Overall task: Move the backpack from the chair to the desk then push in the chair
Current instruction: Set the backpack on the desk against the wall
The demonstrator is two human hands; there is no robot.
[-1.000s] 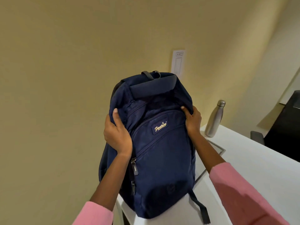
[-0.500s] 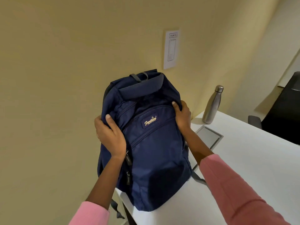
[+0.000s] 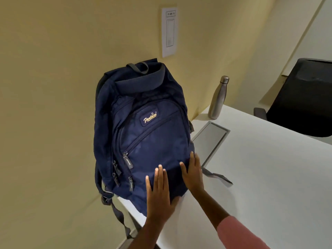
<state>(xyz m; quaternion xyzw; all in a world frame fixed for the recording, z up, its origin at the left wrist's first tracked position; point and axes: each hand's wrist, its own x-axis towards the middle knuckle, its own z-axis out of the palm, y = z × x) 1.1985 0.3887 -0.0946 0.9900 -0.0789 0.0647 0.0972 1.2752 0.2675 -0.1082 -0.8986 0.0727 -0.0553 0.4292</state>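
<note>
While the navy backpack point(image 3: 143, 133) stands upright at the white desk's point(image 3: 260, 177) near corner (one strap hanging off the edge), the left hand point(image 3: 159, 193) and right hand point(image 3: 193, 172) press flat against its lower front, fingers extended and slightly spread, gripping nothing. A steel bottle point(image 3: 218, 97) stands beyond.

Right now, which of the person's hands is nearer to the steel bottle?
Right. The right hand rests on the backpack's lower front, on the side toward the steel bottle; the left hand lies beside it, farther away.

We see both hands, left hand point(image 3: 159, 193) and right hand point(image 3: 193, 174), slide down from the backpack's point(image 3: 143, 126) upper sides to lie flat against its lower front.
</note>
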